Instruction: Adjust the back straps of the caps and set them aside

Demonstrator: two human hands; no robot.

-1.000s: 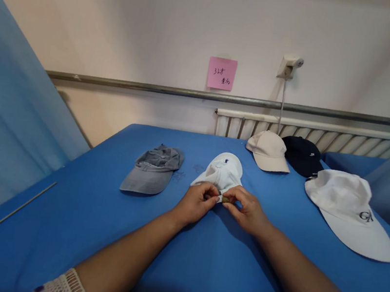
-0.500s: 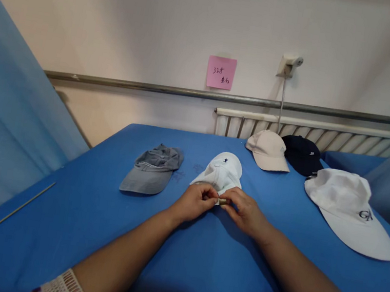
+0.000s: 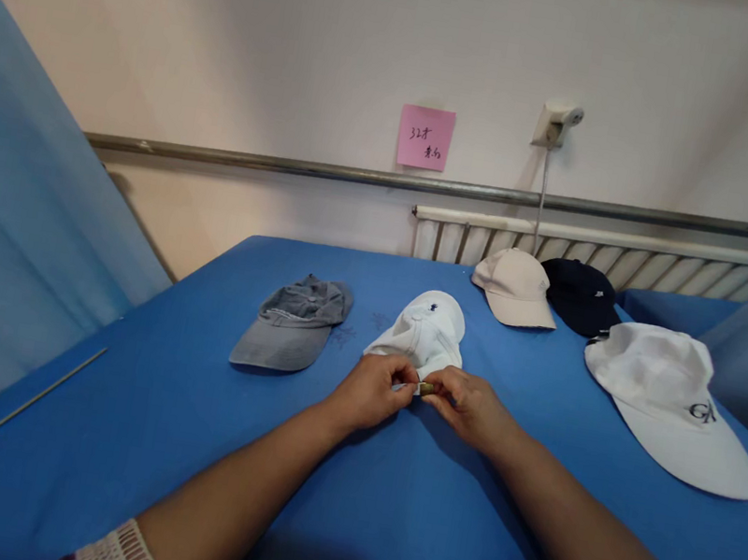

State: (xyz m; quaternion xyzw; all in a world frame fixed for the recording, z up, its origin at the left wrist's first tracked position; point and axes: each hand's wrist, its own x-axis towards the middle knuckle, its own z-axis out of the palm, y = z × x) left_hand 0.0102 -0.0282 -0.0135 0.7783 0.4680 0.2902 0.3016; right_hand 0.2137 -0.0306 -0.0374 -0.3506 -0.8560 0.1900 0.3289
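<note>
A white baseball cap (image 3: 427,331) with a small dark emblem lies in the middle of the blue-covered table, its back strap towards me. My left hand (image 3: 373,391) is closed, pinching the strap end at the cap's near edge. From the other side, my right hand (image 3: 468,407) pinches the strap's brass-coloured buckle (image 3: 426,388) between thumb and fingers. Both sets of fingertips nearly meet, and they cover most of the strap. To the left of the hands rests a grey cap (image 3: 296,323) with its brim facing me.
A beige cap (image 3: 516,288) and a dark navy cap (image 3: 580,297) sit at the back right. Nearer on the right is a larger white cap (image 3: 672,394). A thin stick (image 3: 49,389) lies at the left edge, beside a blue curtain (image 3: 17,242). Behind runs a radiator (image 3: 606,250).
Both hands stay at the cap's strap. Their fingers have shifted slightly around the brass-coloured buckle. The caps and stick have not moved.
</note>
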